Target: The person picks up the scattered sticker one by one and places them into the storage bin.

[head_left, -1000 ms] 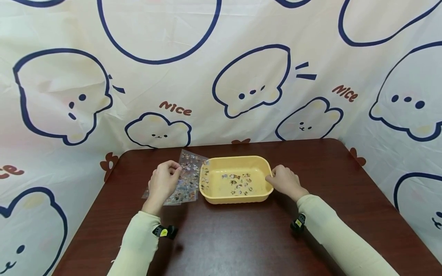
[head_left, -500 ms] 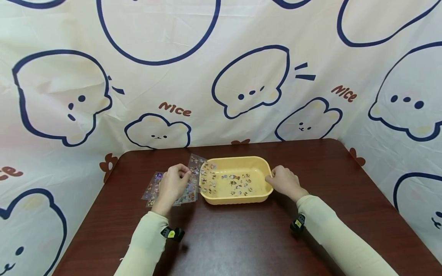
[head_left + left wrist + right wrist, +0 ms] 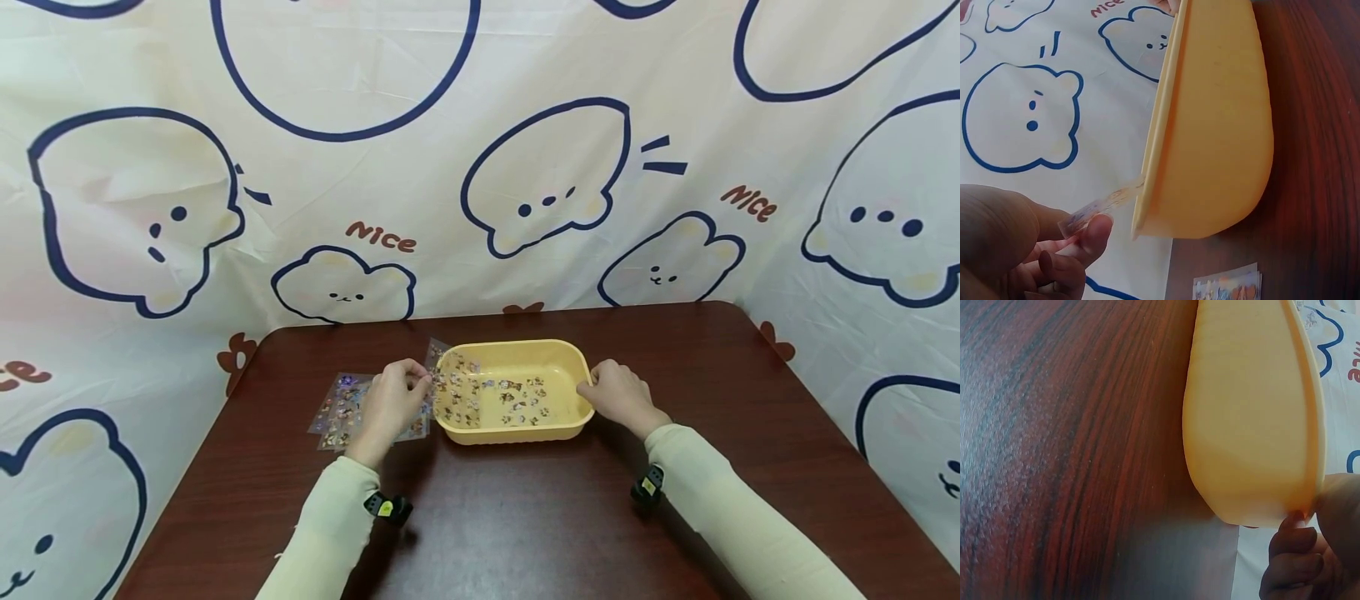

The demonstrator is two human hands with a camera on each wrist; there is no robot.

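Observation:
A yellow plastic basin stands on the table. My left hand pinches a clear sticker sheet between thumb and fingers, just outside the basin's left rim. That sheet reaches over the rim into the basin; the left wrist view shows its edge between the fingertips. On the right, my right hand grips the basin's rim, thumb and curled fingers around it in the right wrist view. Small printed stickers show in the middle of the basin; whether they sit on another clear sheet I cannot tell.
More clear sticker sheets lie overlapping on the table left of the basin, partly hidden by the left hand. The dark wooden table meets a cartoon-printed cloth at its back and sides.
My left hand has moved right with the sticker sheet, which now extends further into the basin. More of the sheets on the table is uncovered. The right hand and basin stay put.

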